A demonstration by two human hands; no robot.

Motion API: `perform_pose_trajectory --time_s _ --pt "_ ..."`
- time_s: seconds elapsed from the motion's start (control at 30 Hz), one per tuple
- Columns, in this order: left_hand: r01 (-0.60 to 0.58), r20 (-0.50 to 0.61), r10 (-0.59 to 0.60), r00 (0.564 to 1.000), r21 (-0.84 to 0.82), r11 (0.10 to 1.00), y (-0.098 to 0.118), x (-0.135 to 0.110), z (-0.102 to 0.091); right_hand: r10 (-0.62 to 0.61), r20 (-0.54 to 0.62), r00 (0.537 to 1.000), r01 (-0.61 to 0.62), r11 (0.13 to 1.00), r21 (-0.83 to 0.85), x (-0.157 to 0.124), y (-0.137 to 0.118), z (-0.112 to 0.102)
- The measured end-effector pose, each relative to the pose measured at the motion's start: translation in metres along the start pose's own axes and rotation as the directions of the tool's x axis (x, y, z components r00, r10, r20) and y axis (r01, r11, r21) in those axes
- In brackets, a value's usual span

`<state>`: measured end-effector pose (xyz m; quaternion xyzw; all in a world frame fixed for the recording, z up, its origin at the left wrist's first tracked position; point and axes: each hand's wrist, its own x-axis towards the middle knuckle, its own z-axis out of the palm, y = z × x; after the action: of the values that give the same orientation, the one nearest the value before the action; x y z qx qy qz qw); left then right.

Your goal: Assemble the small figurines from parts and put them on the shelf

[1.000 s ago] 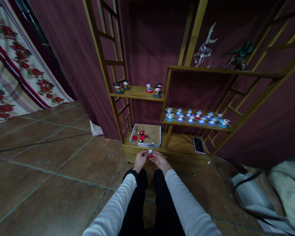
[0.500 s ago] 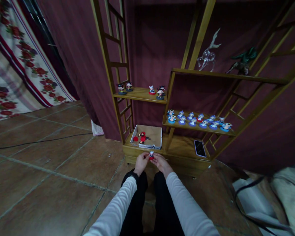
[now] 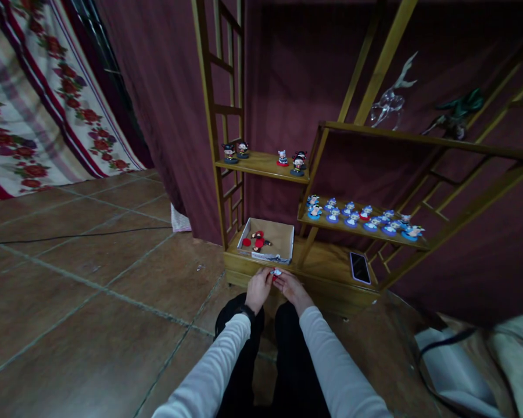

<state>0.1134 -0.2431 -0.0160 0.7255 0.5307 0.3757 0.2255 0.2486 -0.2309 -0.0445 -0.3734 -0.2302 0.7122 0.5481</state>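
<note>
Between my two hands, just in front of the low wooden shelf unit, is a small white figurine [image 3: 276,272] with a red base. My left hand [image 3: 259,289] pinches it from the left, and the fingers of my right hand [image 3: 289,287] close on it from the right. It looks tilted now, its base partly covered by my fingers. Right beyond my hands stands an open cardboard box [image 3: 275,237] with a few dark-haired figure pieces [image 3: 257,248] and a round red base [image 3: 246,242] inside.
Several figurines stand on the upper left shelf [image 3: 261,165]; rows of blue-based ones fill the right shelf [image 3: 361,227]. A phone [image 3: 359,267] lies on the bottom board. Higher up stand a glass deer [image 3: 390,104] and a green figure [image 3: 457,113]. A cable [image 3: 91,235] crosses the floor.
The figurine has gone from upright to tilted between my fingers. My view has shifted left, so the shelf unit appears farther right.
</note>
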Motion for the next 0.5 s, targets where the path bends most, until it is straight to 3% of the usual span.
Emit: perform_pose_trajectory --time_s 0.23,0.5 --pt "-0.174 0.087 0.155 0.984 0.282 0.944 0.013 -0.011 -0.004 -0.009 0.008 1.000 0.009 1.000 0.027 -0.002 -0.004 -0.003" --pt "-0.398 0.194 0.357 0.914 0.608 0.687 0.015 -0.014 -0.010 0.016 -0.012 1.000 -0.016 1.000 0.003 -0.006 -0.008 -0.006"
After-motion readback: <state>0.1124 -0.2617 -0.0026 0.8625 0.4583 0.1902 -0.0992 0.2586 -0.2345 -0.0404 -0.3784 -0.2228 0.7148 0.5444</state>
